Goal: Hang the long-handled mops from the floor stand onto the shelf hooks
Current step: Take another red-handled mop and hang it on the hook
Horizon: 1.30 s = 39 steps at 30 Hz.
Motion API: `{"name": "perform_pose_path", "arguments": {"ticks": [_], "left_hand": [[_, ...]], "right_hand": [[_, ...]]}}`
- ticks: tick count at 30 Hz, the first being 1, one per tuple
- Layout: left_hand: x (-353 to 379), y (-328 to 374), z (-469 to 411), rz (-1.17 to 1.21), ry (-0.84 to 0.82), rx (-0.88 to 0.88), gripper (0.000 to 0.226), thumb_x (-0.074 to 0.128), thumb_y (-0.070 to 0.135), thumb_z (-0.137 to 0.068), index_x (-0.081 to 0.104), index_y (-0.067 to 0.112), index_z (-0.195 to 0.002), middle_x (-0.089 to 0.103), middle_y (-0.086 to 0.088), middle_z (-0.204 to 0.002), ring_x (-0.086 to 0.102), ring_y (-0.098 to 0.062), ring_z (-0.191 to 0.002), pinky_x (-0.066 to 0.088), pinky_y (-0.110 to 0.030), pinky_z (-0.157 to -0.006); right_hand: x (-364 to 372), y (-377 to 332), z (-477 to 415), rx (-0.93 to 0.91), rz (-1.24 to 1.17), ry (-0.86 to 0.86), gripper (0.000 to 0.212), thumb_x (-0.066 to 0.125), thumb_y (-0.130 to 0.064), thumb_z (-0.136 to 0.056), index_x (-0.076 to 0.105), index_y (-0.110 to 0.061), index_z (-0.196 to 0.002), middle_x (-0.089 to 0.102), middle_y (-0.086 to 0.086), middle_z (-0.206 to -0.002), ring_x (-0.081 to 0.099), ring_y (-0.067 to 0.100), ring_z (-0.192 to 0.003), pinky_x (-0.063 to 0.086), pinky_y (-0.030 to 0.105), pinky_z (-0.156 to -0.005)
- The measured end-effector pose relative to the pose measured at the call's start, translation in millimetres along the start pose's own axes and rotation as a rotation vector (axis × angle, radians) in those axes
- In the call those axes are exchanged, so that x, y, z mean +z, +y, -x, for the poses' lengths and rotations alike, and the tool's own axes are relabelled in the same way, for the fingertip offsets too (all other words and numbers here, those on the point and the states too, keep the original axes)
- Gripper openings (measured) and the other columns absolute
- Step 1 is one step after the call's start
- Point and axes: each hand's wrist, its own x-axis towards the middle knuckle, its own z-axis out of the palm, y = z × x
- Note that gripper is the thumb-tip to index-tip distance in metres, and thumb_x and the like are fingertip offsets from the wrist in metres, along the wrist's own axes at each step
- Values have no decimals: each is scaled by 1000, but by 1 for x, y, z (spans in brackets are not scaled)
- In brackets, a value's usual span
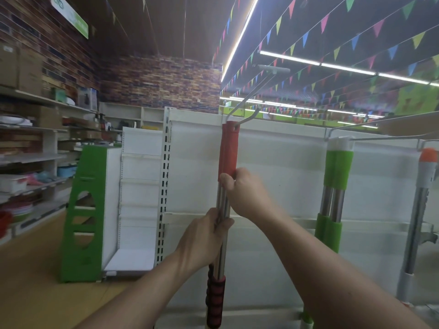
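Red caps [228, 150] and silver poles [222, 210] are seen on the held mops, black-and-red ribbed grips [215, 302] below. Green sleeves [338, 167] are shown alongside; multicoloured bunting [332, 39] is strung overhead, brick-patterned wall [161, 81] behind.

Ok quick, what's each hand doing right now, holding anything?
Left hand: closed around the steel poles of the red-handled mops.
Right hand: closed on the same mops, just below the red grip.
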Motion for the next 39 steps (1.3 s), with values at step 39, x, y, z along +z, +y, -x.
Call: {"name": "perform_pose_path", "arguments": {"ticks": [39], "left_hand": [[11, -11, -17, -51, 29, -54, 35, 49, 56, -101, 43, 31, -77, 56, 6, -61, 56, -24, -57, 33, -33, -48]], "right_hand": [[17, 18, -23, 18, -18, 24, 39, 49, -47, -102, 62, -12, -88, 65, 5, -74, 63, 27, -69, 41, 33, -57]]}}
